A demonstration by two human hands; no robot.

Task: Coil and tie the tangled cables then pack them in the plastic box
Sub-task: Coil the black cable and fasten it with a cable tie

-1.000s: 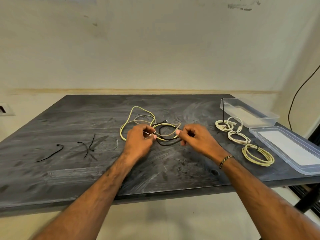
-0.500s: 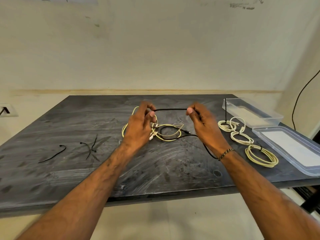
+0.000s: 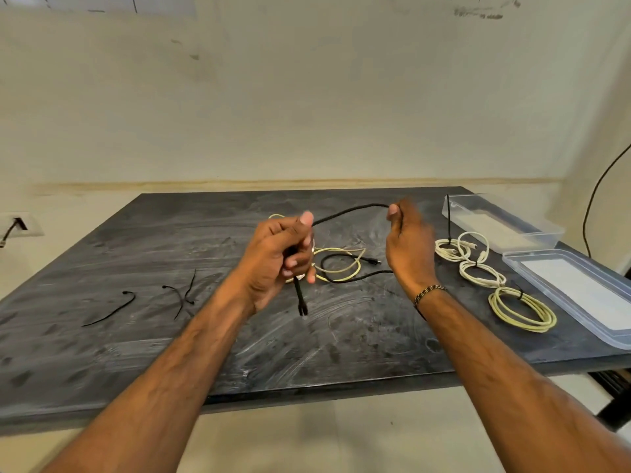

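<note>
Scuffed and dark, the desk [image 3: 170,353] stands against a pale wall. Above its middle the left hand [image 3: 276,261] is curled round a black cable [image 3: 348,211], whose plug end hangs just below the fist. That cable arcs across to the right hand [image 3: 408,247], which pinches it between thumb and fingers, and then trails down onto the desk. Behind the hands lies a loose yellow cable [image 3: 338,266], tangled with the black one. To the right, three tied cream coils [image 3: 520,310] lie in a row. Black ties [image 3: 109,310] rest at the left. Beside the coils sits a clear lid [image 3: 580,302]; farther back stands the clear plastic box [image 3: 546,233], with no cable inside it.
</note>
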